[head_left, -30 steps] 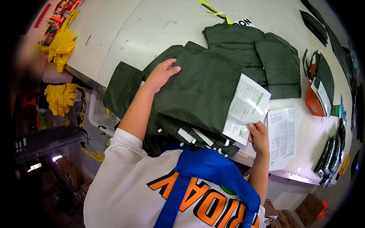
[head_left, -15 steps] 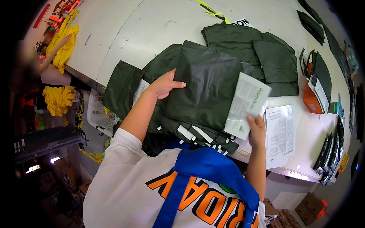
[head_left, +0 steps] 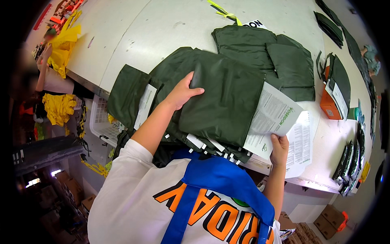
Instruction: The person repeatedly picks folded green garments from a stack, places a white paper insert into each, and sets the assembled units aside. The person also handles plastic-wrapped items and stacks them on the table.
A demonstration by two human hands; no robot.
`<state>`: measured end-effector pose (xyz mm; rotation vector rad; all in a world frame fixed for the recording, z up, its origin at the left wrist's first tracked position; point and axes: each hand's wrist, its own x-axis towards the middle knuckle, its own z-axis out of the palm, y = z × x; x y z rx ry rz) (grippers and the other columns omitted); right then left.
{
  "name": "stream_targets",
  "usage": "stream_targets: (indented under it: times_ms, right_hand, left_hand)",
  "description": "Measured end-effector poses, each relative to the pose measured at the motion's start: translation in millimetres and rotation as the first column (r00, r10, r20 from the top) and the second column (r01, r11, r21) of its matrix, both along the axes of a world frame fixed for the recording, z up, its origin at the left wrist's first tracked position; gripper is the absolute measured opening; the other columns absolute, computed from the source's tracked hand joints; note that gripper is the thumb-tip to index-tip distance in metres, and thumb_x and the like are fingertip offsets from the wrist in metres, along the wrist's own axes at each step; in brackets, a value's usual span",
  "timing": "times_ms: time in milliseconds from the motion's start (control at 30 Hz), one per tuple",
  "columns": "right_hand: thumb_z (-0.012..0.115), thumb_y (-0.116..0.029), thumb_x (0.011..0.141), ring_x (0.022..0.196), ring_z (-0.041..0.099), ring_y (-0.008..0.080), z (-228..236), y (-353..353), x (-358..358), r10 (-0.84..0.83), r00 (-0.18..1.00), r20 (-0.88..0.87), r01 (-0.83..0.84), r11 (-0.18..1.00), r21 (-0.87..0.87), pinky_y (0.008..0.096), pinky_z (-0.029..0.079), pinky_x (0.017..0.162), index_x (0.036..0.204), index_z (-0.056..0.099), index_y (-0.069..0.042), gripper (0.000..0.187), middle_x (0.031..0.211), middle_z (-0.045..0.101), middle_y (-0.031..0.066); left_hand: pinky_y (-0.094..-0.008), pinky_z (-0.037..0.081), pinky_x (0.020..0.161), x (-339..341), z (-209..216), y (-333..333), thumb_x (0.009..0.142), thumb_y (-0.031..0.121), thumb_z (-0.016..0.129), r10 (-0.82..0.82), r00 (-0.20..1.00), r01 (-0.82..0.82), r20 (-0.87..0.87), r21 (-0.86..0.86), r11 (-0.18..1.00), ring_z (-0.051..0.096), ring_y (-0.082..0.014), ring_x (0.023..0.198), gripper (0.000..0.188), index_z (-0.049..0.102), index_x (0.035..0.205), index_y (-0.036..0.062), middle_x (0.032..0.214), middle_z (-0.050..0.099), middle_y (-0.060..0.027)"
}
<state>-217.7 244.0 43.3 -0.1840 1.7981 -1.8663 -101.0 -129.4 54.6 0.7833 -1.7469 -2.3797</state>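
Note:
My left hand grips the left edge of a folded dark green garment, thumb on top and fingers hidden behind it. My right hand pinches the lower right edge of a white printed leaflet with green lettering. The leaflet's left side disappears under the garment's right edge. More dark green garments with white labels lie below and to the left. Beside my right hand, several printed sheets rest on the table.
Folded dark green pieces lie behind on the pale table. At right stand an orange box and several dark packets. A white plastic basket sits at the table's left edge. A person handles yellow material far left.
My right hand and the leaflet have shifted slightly right and down. The garment's upper part has tilted and flattened; its right edge now covers the leaflet's left side.

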Motion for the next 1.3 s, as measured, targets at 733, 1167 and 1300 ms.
stream_targets:
  times_ms: [733, 1167, 1300]
  right_hand:
    - [0.060, -0.003, 0.082, 0.116, 0.056, 0.0300, 10.6, 10.1, 31.3, 0.164, 0.571, -0.804, 0.245, 0.901, 0.358, 0.0371, 0.042, 0.101, 0.109, 0.066, 0.000, 0.029, 0.121, 0.060, 0.0191]
    - [0.054, 0.008, 0.080, 0.111, 0.058, 0.0342, 0.5, -37.4, 49.4, 0.370, 0.439, -0.819, 0.015, 0.908, 0.418, 0.0375, 0.046, 0.095, 0.106, 0.064, 0.001, 0.029, 0.118, 0.060, 0.0201]
    - [0.050, 0.009, 0.072, 0.115, 0.055, 0.0358, 18.2, -65.7, 45.3, 0.447, 0.318, -0.836, -0.005, 0.883, 0.470, 0.0411, 0.043, 0.096, 0.112, 0.064, -0.003, 0.044, 0.122, 0.059, 0.0156]
  left_hand:
    - [-0.0407, 0.041, 0.103, 18.7, -33.8, 49.3, 0.098, 0.016, 0.043, 0.342, 0.876, 0.025, -0.339, 0.741, 0.671, 0.049, -0.0262, 0.123, 0.047, 0.031, 0.143, 0.0087, 0.139, 0.044, -0.0159]
    - [-0.0361, 0.043, 0.101, 3.2, -48.8, 86.7, 0.098, 0.026, 0.043, 0.176, 0.901, 0.268, -0.398, 0.826, 0.495, 0.052, -0.0226, 0.118, 0.045, 0.039, 0.138, 0.0063, 0.136, 0.047, -0.0128]
    - [-0.0340, 0.043, 0.100, 5.5, -58.2, 113.3, 0.098, 0.026, 0.044, -0.045, 0.891, 0.398, -0.452, 0.727, 0.559, 0.053, -0.0200, 0.116, 0.044, 0.040, 0.137, 0.0053, 0.135, 0.048, -0.0111]
